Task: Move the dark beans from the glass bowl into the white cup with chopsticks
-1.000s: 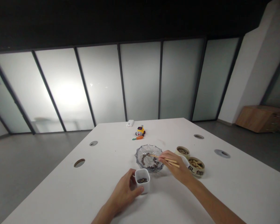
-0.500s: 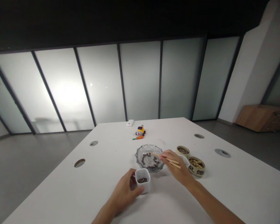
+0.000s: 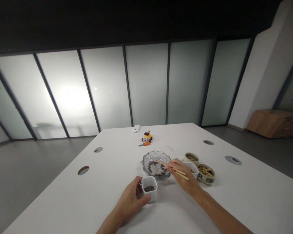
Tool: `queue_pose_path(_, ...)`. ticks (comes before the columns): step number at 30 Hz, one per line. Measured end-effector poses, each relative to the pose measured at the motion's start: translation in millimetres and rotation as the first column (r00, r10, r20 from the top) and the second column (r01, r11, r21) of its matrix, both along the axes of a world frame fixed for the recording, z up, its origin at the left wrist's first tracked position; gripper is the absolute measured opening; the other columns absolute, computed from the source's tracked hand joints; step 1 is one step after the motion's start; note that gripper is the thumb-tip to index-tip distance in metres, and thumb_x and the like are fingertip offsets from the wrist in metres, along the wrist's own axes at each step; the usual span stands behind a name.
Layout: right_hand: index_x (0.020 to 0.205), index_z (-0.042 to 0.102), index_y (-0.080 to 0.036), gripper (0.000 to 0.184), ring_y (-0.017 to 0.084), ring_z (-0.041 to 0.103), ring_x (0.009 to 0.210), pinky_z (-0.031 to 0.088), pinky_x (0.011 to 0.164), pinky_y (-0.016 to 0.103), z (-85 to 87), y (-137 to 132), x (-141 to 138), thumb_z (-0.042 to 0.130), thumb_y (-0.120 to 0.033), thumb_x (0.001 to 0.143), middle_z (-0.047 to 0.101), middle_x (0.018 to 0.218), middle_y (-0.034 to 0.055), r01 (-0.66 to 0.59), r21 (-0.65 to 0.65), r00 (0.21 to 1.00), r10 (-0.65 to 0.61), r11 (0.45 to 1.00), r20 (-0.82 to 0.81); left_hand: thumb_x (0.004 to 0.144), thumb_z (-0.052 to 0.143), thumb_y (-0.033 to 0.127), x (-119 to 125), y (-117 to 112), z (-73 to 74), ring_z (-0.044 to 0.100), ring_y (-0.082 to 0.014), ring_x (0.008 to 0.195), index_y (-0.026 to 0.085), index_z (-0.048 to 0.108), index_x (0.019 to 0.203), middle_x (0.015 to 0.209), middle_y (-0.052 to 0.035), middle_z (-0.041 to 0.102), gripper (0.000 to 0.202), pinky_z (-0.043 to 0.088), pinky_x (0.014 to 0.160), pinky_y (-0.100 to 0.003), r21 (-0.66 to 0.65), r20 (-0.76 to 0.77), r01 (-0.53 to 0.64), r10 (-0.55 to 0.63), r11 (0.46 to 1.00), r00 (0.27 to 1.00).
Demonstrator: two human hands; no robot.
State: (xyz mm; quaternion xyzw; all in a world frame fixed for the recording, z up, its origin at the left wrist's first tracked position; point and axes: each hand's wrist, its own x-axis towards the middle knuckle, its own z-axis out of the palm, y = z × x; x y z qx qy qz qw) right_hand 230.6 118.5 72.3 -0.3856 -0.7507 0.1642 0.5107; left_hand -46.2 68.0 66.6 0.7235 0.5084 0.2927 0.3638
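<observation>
My left hand point(image 3: 133, 198) is wrapped round a small white square cup point(image 3: 153, 194) standing on the table. Small dark brown beans point(image 3: 149, 188) lie in the bottom of the cup. In my right hand point(image 3: 183, 174) is a pair of wooden chopsticks point(image 3: 180, 174), their tips reaching over a clear glass bowl point(image 3: 145, 166) with a scalloped rim. More dark beans point(image 3: 151, 165) are spread in a rough ring inside that bowl. Whether the tips pinch a bean is too small to tell. A white dish point(image 3: 194, 170) is partly hidden behind my right hand.
Right of the glass bowl stand a patterned bowl of peanuts point(image 3: 206, 175) and another small round bowl point(image 3: 191, 158). Farther back lie a toy car point(image 3: 147, 136), an orange toy carrot point(image 3: 146, 144) and a white device point(image 3: 136, 128). Round holes point(image 3: 83, 170) pierce the white table point(image 3: 107, 165).
My right hand and the chopsticks have shifted slightly left and down, showing more of the white dish behind. My left hand and the cup have stayed in place.
</observation>
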Motion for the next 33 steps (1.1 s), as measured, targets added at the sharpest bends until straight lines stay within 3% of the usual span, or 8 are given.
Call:
queue_pose_path(7,0.091,0.075,-0.024,0.037,0.023,0.070,0.082,0.059,0.077,0.035,2.3,-2,-2,0.058,-0.053,0.106,0.072,0.090,0.0052,0.023,-0.008,1.000,-0.023,1.000,0.002,0.083,0.070,0.034,0,0,-1.6,0.055,-0.0201,0.082,0.019,0.064,0.113,0.094,-0.0010,0.067,0.034,0.041,0.074,-0.027,0.011,0.012,0.010,-0.010,1.000,1.000)
queue_pose_path(20,0.092,0.075,-0.025,0.031,0.023,0.070,0.082,0.058,0.074,0.034,-1.4,-2,-3,0.060,-0.047,0.107,0.071,0.091,0.0050,-0.047,0.043,0.999,0.048,0.998,-0.014,0.082,0.070,0.035,0,0,0.1,0.056,-0.0217,0.085,0.020,0.065,0.114,0.097,-0.0023,0.069,0.036,0.042,0.076,-0.029,0.008,0.012,0.006,-0.006,1.000,1.000)
queue_pose_path(33,0.089,0.075,-0.024,0.028,0.023,0.070,0.085,0.057,0.077,0.034,-8.1,-1,-9,0.063,-0.044,0.105,0.071,0.093,0.0050,-0.037,-0.047,0.999,0.036,0.998,-0.035,0.083,0.072,0.037,-1,0,-0.7,0.057,-0.0213,0.084,0.018,0.064,0.111,0.094,-0.0020,0.068,0.035,0.042,0.075,-0.028,0.021,0.036,0.012,-0.013,1.000,0.999)
